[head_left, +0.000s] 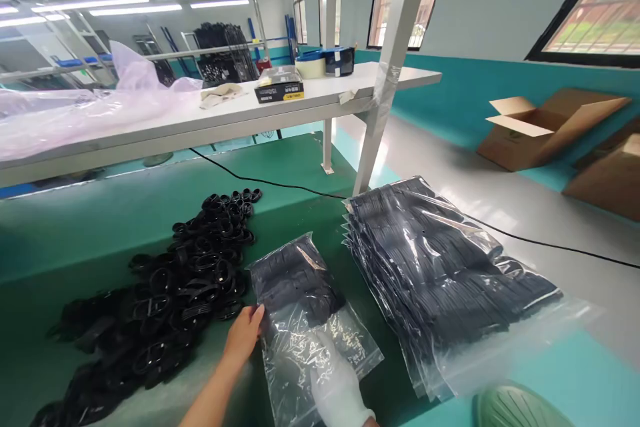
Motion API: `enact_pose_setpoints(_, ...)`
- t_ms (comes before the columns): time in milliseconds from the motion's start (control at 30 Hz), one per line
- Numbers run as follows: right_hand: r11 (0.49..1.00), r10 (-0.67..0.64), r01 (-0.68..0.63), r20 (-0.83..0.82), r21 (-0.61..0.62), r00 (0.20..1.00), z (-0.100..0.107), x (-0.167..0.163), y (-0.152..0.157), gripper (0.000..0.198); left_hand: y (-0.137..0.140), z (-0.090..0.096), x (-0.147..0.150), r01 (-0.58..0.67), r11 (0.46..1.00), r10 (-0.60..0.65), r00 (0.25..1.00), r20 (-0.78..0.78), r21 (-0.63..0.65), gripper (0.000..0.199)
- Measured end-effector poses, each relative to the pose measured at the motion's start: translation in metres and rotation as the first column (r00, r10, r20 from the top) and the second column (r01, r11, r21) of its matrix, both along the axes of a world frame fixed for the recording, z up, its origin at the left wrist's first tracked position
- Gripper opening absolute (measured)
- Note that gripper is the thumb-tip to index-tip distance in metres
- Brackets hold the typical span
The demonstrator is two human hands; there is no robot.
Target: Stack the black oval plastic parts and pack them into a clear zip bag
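A clear plastic bag [300, 373] lies on the green surface, with flat black pieces [295, 280] packed in its far end. My left hand [245, 332], bare, pinches the bag's left edge. In a white glove, my right hand [334, 380] is inside the near part of the bag, its fingers stretched towards the black pieces; glare on the plastic partly hides the fingertips. Left of the bag spreads a heap of black looped, strap-like pieces [200, 273]. To the right rises a stack of filled clear bags [425, 267] with similar black contents.
A white shelf [210, 113] crosses above the green surface [285, 207], held by a slanted post [383, 80]. On it are a small box [280, 90], tape rolls [325, 63] and pinkish plastic film [145, 93]. A black cable [260, 180] runs behind the bags. Open cartons [540, 127] stand right.
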State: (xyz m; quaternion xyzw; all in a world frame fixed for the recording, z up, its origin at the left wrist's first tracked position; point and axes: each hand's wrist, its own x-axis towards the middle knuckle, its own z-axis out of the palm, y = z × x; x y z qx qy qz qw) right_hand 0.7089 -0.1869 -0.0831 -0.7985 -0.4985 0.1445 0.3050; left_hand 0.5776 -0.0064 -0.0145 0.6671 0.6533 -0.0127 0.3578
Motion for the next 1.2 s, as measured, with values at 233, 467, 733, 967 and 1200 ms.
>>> enact_pose_setpoints(233,0.960,0.058,-0.058,-0.009,-0.273,0.998,0.009,-0.004,-0.015,0.034,-0.006,-0.017,0.014,0.104,0.991,-0.110,0.991,0.073,0.090,0.024)
enact_pose_setpoints(467,0.932,-0.100,0.037,-0.159,-0.359,0.982,0.039,0.013,-0.011,0.053,-0.042,0.005,0.025,0.230,0.889,-0.226,0.972,-0.057,0.396,0.038)
enact_pose_setpoints(733,0.920,0.088,-0.085,-0.010,-0.384,0.996,0.043,0.016,0.004,0.061,-0.065,-0.007,0.068,0.699,0.552,-0.681,0.693,-0.237,0.455,0.063)
enact_pose_setpoints(967,0.936,0.052,-0.053,-0.012,-0.349,0.999,0.038,0.019,0.000,0.056,-0.063,-0.014,0.068,0.690,0.564,-0.705,0.688,-0.170,0.454,0.061)
enact_pose_setpoints(1200,0.925,0.059,-0.087,-0.085,-0.371,0.995,0.024,0.022,-0.024,0.066,-0.074,0.027,0.006,0.265,0.946,-0.226,0.953,-0.204,0.188,0.035)
